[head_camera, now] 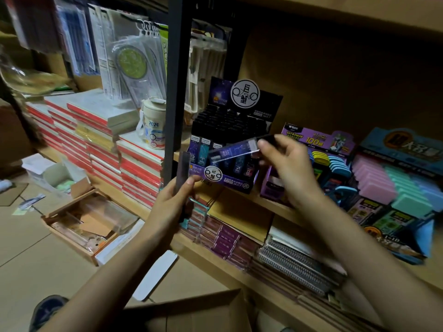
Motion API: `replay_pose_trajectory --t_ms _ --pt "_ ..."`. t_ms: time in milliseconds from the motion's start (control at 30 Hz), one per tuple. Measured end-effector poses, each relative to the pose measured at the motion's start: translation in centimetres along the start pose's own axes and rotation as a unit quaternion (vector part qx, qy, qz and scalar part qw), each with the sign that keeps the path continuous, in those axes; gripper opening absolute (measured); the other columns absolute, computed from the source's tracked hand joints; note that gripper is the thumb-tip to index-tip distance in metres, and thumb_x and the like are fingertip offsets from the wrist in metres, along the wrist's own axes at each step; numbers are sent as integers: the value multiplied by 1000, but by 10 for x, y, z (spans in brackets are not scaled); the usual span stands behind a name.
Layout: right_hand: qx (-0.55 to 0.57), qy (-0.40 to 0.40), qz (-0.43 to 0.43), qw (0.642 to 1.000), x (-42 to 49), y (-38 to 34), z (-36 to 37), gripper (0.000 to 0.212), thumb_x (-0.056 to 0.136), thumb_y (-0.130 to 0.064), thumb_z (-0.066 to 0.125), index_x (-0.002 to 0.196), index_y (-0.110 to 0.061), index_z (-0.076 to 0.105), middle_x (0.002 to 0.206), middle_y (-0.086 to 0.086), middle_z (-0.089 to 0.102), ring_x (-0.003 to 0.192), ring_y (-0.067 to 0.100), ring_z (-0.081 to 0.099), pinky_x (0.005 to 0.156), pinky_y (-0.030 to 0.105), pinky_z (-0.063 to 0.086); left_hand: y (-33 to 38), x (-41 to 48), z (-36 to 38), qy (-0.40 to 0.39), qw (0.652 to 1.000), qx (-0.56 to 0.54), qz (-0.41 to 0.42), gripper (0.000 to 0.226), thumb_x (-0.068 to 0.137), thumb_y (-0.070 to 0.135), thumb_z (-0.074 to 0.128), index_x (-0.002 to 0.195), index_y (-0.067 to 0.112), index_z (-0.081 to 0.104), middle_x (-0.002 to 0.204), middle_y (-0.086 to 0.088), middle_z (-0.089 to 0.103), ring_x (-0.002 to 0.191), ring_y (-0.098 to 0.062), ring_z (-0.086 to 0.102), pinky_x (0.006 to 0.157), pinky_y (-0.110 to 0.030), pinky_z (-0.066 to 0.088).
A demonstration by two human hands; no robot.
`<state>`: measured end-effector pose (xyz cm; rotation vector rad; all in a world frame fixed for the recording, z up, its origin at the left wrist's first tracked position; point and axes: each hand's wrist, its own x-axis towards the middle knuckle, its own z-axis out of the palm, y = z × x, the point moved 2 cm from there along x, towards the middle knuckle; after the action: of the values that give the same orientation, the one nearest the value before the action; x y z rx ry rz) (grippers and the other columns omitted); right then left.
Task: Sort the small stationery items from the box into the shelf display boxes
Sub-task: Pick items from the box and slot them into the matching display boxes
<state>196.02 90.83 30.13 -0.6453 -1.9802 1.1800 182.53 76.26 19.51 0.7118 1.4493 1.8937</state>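
My right hand (287,168) pinches a slim purple-and-clear lead case (235,149) and holds it tilted just in front of the purple display box (230,182) on the shelf. That display box holds rows of dark upright cases with a round white logo card at its back. My left hand (177,200) grips several more slim dark cases (182,171) upright, left of the display box. The brown cardboard box (191,312) lies open at the bottom edge, its inside hidden.
A black shelf post (176,92) rises just left of the display box. Eraser display boxes (395,183) stand to the right. Notebooks (100,140) are stacked at left, small boxes and spiral pads (287,259) fill the lower shelf, and open cartons (84,219) lie on the floor.
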Motion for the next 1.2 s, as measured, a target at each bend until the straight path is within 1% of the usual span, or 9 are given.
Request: replay_pose_trajectory --t_ms 67,167,267,367,500,700,833,933,1200 --pt "-89 0 -29 996 18 -13 -11 24 92 -22 57 110 -7 63 109 6 66 103 14 61 92 35 51 0 4 -1 15 1000 4 -14 52 84 49 48 115 8 58 56 15 57 46 2 52 44 -11 42" --pt "-206 1 -95 974 35 -31 -12 27 90 -25 61 111 -8 65 107 3 67 102 17 61 91 40 49 -2 8 -6 49 997 -16 -57 51 96 53 30 102 11 58 56 10 54 39 0 45 38 -12 38" --pt "-292 -18 -142 946 45 -34 -1 20 88 -23 64 104 -11 67 95 -5 64 91 11 59 73 17 42 -5 4 -11 56 998 -6 -42 40 101 40 31 103 10 57 53 13 56 39 4 49 37 -8 36" --pt "-342 -55 -175 922 45 -30 12 23 88 -21 64 108 -10 67 94 -7 61 88 5 53 64 0 32 -5 3 -15 53 998 1 -39 29 101 36 36 101 13 54 71 4 60 45 3 57 39 -10 39" --pt "-378 -103 -177 903 47 -23 23 24 88 -24 64 108 -11 66 102 6 68 97 19 58 76 21 35 -5 3 -17 57 998 8 -34 26 98 35 41 109 16 54 81 2 61 54 4 62 41 -10 42" --pt "-402 -127 -151 894 56 -17 26 31 87 -26 65 114 -10 64 110 10 66 106 24 57 81 25 38 -7 3 -19 52 998 21 -34 27 96 39 46 106 15 54 90 -3 64 62 -1 66 49 -14 47" --pt "-378 -95 -150 908 52 -11 29 30 84 -25 69 109 -17 54 90 1 59 88 21 58 75 32 45 -6 3 -19 45 998 31 -25 31 93 39 49 109 14 53 98 -2 67 75 -5 69 61 -20 51" --pt "-417 -66 -199 884 48 -8 32 29 82 -25 71 101 -16 51 89 4 62 84 22 57 73 40 50 -3 2 -18 48 998 32 -18 27 94 35 50 107 12 55 93 -1 68 73 -4 68 59 -18 52" --pt "-479 -28 -246 842 46 -11 30 29 89 -26 63 111 -9 58 110 7 47 104 23 50 83 37 47 6 2 -14 12 999 -29 -15 10 92 23 55 90 14 57 66 4 59 56 -7 56 54 -19 50"
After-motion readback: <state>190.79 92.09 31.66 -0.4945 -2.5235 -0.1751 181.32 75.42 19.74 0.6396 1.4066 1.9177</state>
